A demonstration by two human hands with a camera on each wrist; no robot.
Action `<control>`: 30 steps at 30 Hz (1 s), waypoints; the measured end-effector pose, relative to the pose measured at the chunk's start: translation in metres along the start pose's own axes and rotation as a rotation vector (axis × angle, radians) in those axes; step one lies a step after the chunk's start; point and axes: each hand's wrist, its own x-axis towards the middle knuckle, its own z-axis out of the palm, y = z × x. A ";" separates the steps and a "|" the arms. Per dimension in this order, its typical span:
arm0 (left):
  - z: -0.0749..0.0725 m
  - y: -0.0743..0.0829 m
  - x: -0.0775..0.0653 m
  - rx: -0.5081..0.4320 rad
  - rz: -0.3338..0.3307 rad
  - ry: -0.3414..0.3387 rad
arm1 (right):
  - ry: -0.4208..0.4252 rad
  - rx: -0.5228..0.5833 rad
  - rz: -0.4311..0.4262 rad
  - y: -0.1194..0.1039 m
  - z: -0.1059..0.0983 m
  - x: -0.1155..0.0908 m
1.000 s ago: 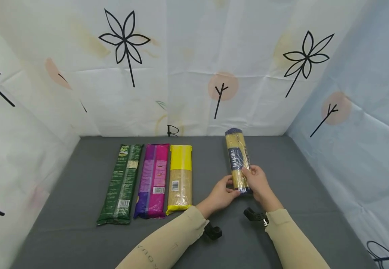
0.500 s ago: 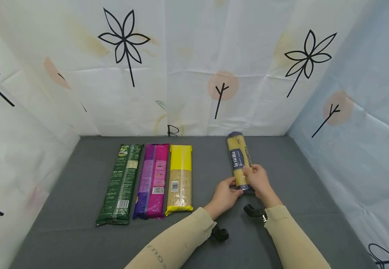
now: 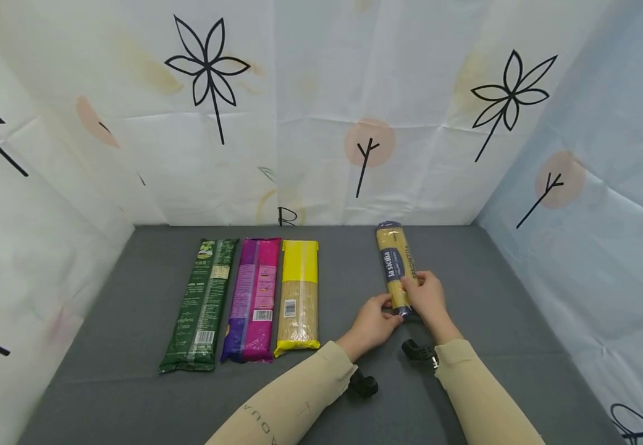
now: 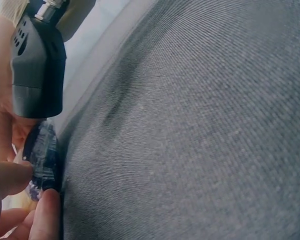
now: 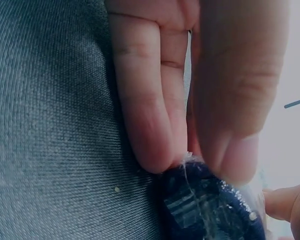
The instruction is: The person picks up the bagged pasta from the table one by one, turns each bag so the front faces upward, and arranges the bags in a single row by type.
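A clear-wrapped spaghetti pack (image 3: 396, 254) with a dark blue label and blue ends lies on the right part of the grey cloth, its far end leaning slightly left. My left hand (image 3: 374, 322) holds its near end from the left, fingers at the side and thumb at the end. From the right, my right hand (image 3: 428, 299) grips the lower part, thumb on top. The left wrist view shows the blue end (image 4: 44, 155) low against the cloth between fingers. In the right wrist view, the right thumb (image 5: 240, 157) presses beside the crinkled blue end (image 5: 205, 205).
Left of the hands lie a yellow-topped noodle pack (image 3: 300, 296), a pink and purple pack (image 3: 252, 300) and a dark green pack (image 3: 199, 306), roughly side by side. Patterned white fabric (image 3: 321, 80) walls the back and sides of the grey surface (image 3: 132, 402).
The spaghetti pack's far end has come down and slightly nearer, so the pack lies flatter. My left hand has shifted a little right with it; the right hand barely moves.
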 end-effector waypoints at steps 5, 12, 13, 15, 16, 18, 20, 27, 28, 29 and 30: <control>-0.006 0.001 -0.001 -0.046 0.021 -0.045 | 0.019 -0.042 -0.030 -0.004 -0.003 -0.003; -0.034 -0.001 -0.003 0.039 0.045 -0.063 | 0.024 -0.009 -0.106 -0.021 -0.006 -0.011; -0.040 -0.001 -0.003 0.058 0.050 -0.055 | 0.016 -0.005 -0.109 -0.024 -0.005 -0.013; -0.053 -0.002 -0.004 0.097 0.064 -0.032 | 0.003 0.005 -0.114 -0.030 -0.005 -0.016; -0.061 -0.002 -0.005 0.108 0.067 -0.018 | -0.006 0.007 -0.117 -0.033 -0.003 -0.018; -0.076 -0.003 -0.007 0.121 0.078 0.007 | -0.024 0.011 -0.123 -0.040 0.000 -0.022; -0.092 -0.004 -0.011 0.129 0.077 0.030 | -0.039 0.008 -0.138 -0.045 0.004 -0.025; -0.142 -0.015 -0.022 0.171 0.056 0.130 | -0.133 0.037 -0.190 -0.059 0.024 -0.037; -0.148 -0.017 -0.024 0.179 0.053 0.148 | -0.147 0.047 -0.192 -0.062 0.027 -0.039; -0.154 -0.019 -0.024 0.186 0.057 0.171 | -0.161 0.056 -0.192 -0.064 0.030 -0.042; -0.159 -0.021 -0.024 0.195 0.063 0.193 | -0.175 0.072 -0.194 -0.067 0.034 -0.044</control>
